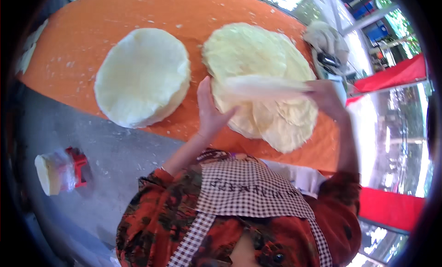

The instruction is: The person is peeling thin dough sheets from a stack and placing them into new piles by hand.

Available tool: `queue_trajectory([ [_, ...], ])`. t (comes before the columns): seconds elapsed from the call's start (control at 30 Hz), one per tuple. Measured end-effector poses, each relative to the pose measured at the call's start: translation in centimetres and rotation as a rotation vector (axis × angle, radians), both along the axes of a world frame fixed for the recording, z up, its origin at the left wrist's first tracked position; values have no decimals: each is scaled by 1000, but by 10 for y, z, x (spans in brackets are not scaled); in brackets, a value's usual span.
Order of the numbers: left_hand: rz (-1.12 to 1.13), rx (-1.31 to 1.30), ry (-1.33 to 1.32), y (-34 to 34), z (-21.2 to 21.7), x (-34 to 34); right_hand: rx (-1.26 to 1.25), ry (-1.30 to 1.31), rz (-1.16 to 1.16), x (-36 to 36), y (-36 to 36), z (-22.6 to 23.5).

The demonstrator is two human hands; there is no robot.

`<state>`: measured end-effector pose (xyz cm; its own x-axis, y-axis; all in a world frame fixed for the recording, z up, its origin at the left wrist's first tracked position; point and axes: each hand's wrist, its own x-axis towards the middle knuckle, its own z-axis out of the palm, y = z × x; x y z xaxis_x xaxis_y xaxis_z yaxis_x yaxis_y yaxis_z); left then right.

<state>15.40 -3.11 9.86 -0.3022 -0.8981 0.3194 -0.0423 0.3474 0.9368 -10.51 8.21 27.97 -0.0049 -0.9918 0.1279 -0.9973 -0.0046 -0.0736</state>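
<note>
Grey floor (115,175) lies left, daylit red panels (391,208) right

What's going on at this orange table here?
Someone's right hand has a pale sheet, blurred, in its grip above a loose pile of round sheets. The left hand is open by the pile's left edge; whether it touches is unclear. A neater round stack sits to the left, also on the orange cloth.

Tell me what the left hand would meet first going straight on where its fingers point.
The left hand would probably meet the right-hand pile of pale sheets at its left edge; depth is unclear, so it might pass above.
</note>
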Motion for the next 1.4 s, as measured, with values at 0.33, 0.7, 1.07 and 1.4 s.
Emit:
queue_trajectory([
  [0.33,-448,815,499,-17,-10,-21,-69,121,310,-3,-146,75],
  [0.7,-87,1071,414,2,-121,-28,584,-1151,-748,25,95,-208],
  [1.07,-173,1230,351,-13,-69,-28,-355,-2348,-873,36,114,-250],
  [1.4,-133,1360,335,2,-98,-27,-264,-1994,-923,-56,42,-255],
])
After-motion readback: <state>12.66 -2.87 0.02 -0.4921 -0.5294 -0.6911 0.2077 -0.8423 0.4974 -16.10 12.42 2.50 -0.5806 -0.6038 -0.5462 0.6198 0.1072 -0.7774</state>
